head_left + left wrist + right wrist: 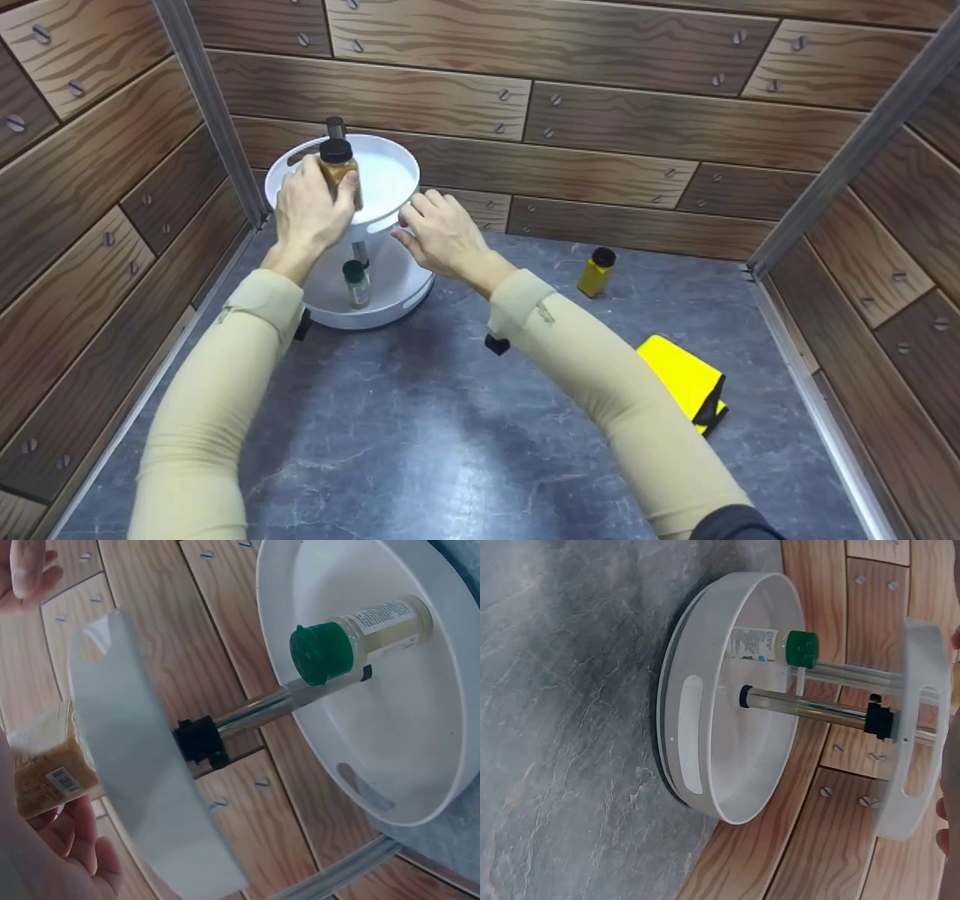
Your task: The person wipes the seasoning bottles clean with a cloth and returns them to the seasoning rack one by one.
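Note:
My left hand (311, 214) grips a square spice jar (344, 166) with a black lid and brown contents, upright over the white upper tray (386, 169) of a two-tier stand. In the left wrist view, the brown jar (56, 772) appears beside that tray's far side, its base partly hidden by the tray. My right hand (446, 234) is at the tray's right rim near a handle slot, fingers loosely bent and holding nothing. On the lower tray (397, 300) stands a clear jar with a green lid (322, 652).
A metal post (255, 711) with a black collar joins the two tiers. To the right stands a yellow jar with a black lid (595, 273). A folded yellow cloth with black edging (679, 375) lies beyond my right forearm. Wood-patterned walls (600, 150) enclose the grey surface.

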{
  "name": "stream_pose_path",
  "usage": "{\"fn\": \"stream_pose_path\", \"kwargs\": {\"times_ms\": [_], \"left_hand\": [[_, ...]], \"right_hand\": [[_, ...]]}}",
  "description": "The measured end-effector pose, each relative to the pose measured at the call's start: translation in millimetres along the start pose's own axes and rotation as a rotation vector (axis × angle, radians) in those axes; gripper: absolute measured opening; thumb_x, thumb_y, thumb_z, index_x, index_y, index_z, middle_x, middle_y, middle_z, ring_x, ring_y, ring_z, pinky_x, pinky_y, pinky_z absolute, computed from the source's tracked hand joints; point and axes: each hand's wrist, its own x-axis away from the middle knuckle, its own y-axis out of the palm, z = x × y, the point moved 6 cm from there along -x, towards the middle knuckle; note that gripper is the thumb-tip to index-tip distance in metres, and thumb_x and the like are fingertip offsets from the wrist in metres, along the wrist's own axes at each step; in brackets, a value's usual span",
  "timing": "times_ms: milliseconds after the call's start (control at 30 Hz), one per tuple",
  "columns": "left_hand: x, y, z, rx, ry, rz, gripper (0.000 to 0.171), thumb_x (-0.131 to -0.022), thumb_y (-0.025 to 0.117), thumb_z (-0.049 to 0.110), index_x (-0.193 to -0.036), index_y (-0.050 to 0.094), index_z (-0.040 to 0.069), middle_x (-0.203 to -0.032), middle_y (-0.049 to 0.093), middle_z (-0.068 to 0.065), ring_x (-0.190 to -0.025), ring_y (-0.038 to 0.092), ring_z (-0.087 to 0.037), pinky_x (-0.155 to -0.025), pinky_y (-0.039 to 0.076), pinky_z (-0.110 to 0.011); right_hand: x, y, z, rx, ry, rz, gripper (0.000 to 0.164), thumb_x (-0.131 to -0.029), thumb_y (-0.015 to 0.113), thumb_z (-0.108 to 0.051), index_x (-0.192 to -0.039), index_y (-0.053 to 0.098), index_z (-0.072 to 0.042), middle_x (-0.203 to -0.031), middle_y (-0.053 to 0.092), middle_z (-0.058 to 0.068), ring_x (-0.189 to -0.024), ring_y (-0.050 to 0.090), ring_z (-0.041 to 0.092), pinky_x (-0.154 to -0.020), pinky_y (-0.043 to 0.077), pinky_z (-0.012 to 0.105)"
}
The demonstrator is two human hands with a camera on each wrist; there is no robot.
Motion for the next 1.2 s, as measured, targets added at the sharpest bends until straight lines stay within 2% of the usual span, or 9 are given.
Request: {"fn": "stream_pose_path", "kwargs": {"times_ms": [167,300,500,767,967,1200], "left_hand": [[-6.8,8.0,-5.3,-0.013,-0.007,0.004,0.061,-0.111,0.056,0.053,-0.134,0.059,-0.003,-0.126,0.070,-0.028,-0.121,0.067,-0.052,-0.108,0.050,-0.066],[-9.5,14.4,-9.3,0.008,-0.013,-0.007,0.060,-0.111,0.057,0.049,-0.139,0.058,-0.004,-0.130,0.069,-0.029,-0.127,0.066,-0.053,-0.114,0.049,-0.064],[-11.1,19.3,-16.7,0.034,-0.043,-0.062,0.060,-0.112,0.058,0.046,-0.139,0.056,-0.006,-0.133,0.069,-0.034,-0.130,0.066,-0.055,-0.115,0.050,-0.064],[-13.4,18.6,-28.7,-0.002,-0.093,-0.172,0.059,-0.111,0.056,0.046,-0.136,0.056,-0.008,-0.133,0.069,-0.035,-0.128,0.067,-0.056,-0.114,0.051,-0.066],[-14.5,15.7,-30.8,-0.013,-0.090,-0.167,0.059,-0.110,0.058,0.046,-0.134,0.058,-0.008,-0.132,0.071,-0.036,-0.127,0.068,-0.057,-0.112,0.052,-0.066],[-13.7,13.6,-33.5,-0.009,-0.093,-0.173,0.061,-0.106,0.063,0.047,-0.134,0.060,-0.007,-0.133,0.073,-0.036,-0.127,0.069,-0.057,-0.110,0.054,-0.066]], "right_hand": [[-16.3,9.9,-3.5,-0.016,0.021,0.002,0.039,-0.117,0.053,-0.046,-0.116,0.067,-0.010,-0.110,0.069,0.010,-0.109,0.066,0.032,-0.093,0.056,0.046],[-25.1,16.8,-4.6,-0.033,0.041,0.000,0.037,-0.116,0.055,-0.046,-0.118,0.067,-0.011,-0.112,0.068,0.010,-0.110,0.066,0.032,-0.094,0.056,0.046],[-31.5,23.4,-5.9,-0.056,0.068,0.012,0.038,-0.113,0.060,-0.048,-0.118,0.067,-0.012,-0.115,0.066,0.010,-0.113,0.065,0.032,-0.098,0.056,0.047],[-38.6,29.5,-13.0,-0.059,0.085,0.028,0.039,-0.112,0.062,-0.051,-0.116,0.068,-0.013,-0.114,0.066,0.009,-0.112,0.065,0.032,-0.098,0.055,0.045],[-41.5,31.5,-23.3,-0.062,0.074,0.056,0.039,-0.112,0.063,-0.050,-0.113,0.069,-0.012,-0.112,0.067,0.009,-0.108,0.064,0.031,-0.096,0.055,0.044],[-42.2,33.0,-27.4,-0.071,0.102,0.083,0.037,-0.110,0.067,-0.050,-0.110,0.069,-0.013,-0.111,0.067,0.008,-0.107,0.065,0.030,-0.097,0.055,0.044]]}}
